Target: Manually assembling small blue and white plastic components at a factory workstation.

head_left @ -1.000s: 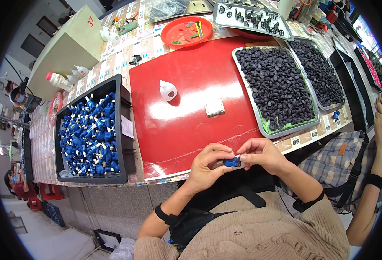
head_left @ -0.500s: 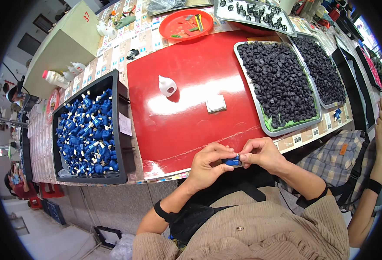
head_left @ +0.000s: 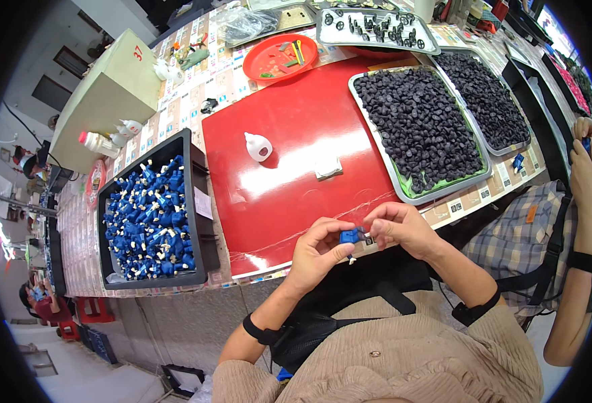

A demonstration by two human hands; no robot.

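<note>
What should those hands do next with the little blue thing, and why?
Perhaps bring the right hand in to steady the small, blocky, plastic-looking blue piece. The left hand seems to hold it alone, pinched between thumb and fingers, while the right fingertips are close beside it. Whether they pinch something tiny, I can't tell.

The small, boxy blue plastic piece (head_left: 349, 236) is partly covered by the left hand's (head_left: 316, 255) fingers. A co-worker's bare arm (head_left: 585, 221) is cut off at the right edge; the tiny blue object (head_left: 585, 143) held there cannot be identified.
</note>
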